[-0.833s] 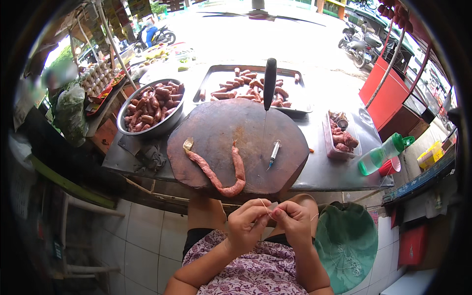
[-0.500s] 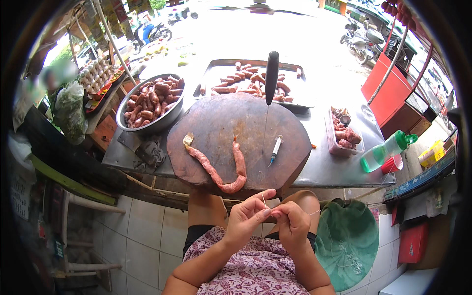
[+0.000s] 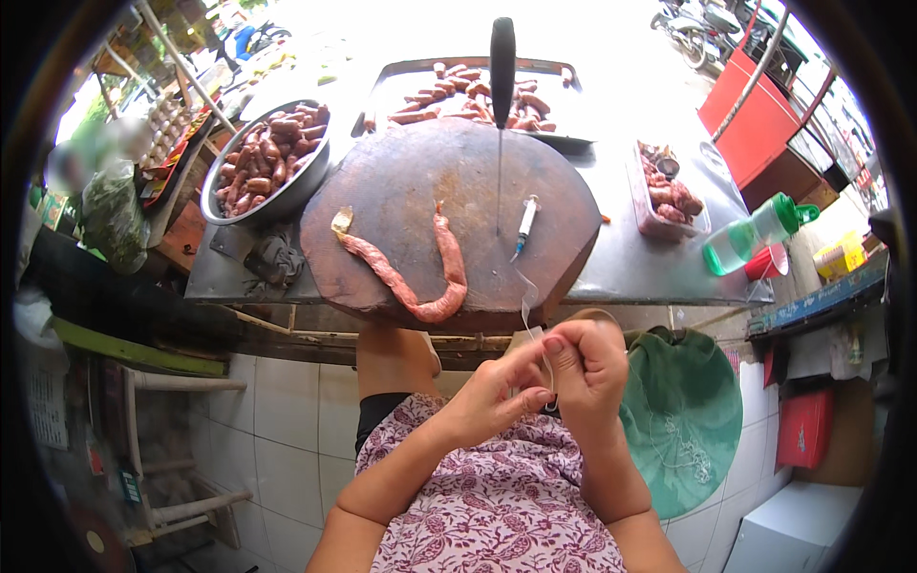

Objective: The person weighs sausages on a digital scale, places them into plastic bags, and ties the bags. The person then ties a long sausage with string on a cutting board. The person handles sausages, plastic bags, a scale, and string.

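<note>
A long U-shaped raw sausage (image 3: 442, 298) lies on a round wooden chopping board (image 3: 363, 170), beside a syringe (image 3: 526, 222). A black-handled knife (image 3: 501, 72) stands upright in the board. Below the board's edge, my left hand (image 3: 501, 392) and my right hand (image 3: 589, 368) are together over my lap, with a thin white string (image 3: 527, 310) between their fingers. The string runs up toward the syringe's end. My right fingers are curled on the string; my left fingers pinch near it, close to my right thumb.
Behind the board are a metal bowl of sausages (image 3: 269, 167) and a tray of sausages (image 3: 449, 86). At right are a meat tub (image 3: 669, 205), green bottle (image 3: 755, 239) and red cup (image 3: 769, 265). A green cloth-covered seat (image 3: 683, 411) is beside me.
My right hand has risen and moved right, and a length of string now trails upward from between my hands. The board and table sit higher in the picture as the view has shifted.
</note>
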The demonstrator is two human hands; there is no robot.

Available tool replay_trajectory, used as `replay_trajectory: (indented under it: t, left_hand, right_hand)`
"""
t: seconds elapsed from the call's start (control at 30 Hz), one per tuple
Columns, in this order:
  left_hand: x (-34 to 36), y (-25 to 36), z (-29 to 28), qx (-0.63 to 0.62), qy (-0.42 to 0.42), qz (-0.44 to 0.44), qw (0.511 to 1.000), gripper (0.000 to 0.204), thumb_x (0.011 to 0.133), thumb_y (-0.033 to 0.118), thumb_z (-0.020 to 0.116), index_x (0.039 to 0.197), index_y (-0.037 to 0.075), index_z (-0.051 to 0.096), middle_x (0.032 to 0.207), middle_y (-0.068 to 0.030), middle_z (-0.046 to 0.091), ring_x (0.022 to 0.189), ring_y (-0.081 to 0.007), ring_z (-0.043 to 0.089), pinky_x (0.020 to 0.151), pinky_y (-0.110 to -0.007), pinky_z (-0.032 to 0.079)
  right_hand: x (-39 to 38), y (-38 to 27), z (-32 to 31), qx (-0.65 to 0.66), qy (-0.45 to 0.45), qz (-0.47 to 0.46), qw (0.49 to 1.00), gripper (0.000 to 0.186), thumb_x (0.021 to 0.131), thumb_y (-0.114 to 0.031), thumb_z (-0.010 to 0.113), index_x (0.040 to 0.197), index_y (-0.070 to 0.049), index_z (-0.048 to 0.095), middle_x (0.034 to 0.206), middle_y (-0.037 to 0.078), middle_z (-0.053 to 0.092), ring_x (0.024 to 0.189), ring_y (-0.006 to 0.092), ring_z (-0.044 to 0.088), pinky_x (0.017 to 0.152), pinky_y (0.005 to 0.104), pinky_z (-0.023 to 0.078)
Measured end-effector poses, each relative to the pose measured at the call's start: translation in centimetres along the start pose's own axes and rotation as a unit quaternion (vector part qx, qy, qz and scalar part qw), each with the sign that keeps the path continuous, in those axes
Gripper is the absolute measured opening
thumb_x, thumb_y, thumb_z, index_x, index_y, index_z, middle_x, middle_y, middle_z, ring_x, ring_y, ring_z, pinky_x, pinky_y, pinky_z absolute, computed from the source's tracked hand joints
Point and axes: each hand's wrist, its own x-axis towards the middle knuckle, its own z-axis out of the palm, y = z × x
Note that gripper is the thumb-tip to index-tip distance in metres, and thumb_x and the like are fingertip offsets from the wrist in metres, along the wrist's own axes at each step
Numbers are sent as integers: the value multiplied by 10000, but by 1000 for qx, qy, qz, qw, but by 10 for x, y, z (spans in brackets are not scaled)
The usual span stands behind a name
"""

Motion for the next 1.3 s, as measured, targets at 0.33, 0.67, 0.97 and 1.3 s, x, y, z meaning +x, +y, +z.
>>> replay_trajectory:
  t: [0.33,0.67,0.97,1.3]
  left_hand:
    - [13,-19,-4,-157,2,56,986,211,986,117,543,1139,-24,576,1297,-98,517,1231,-167,490,1049,-327,391]
    - [9,-27,2,-134,-10,-134,982,204,971,200,622,914,19,698,756,52,606,612,11,444,543,-159,353]
    - [14,-40,-24,-493,52,-42,868,257,1055,231,426,984,29,568,664,9,420,576,-98,364,549,-254,327]
    - [22,-47,-23,-565,137,15,814,229,1053,247,425,953,68,527,869,-64,533,797,-182,496,793,-340,422]
  right_hand:
    - [9,7,-29,63,68,113,989,85,922,-47,646,882,26,627,726,40,616,640,100,531,585,250,433]
    - [13,20,-28,-80,50,22,995,49,894,-2,639,848,13,632,694,88,619,541,122,572,540,272,449]
    - [14,74,-65,-76,161,116,977,152,943,-96,640,834,7,620,675,-56,473,635,30,371,539,212,324]
    - [-23,55,-16,-99,-63,81,990,297,835,-80,713,1100,36,645,955,153,669,846,267,663,741,358,528]
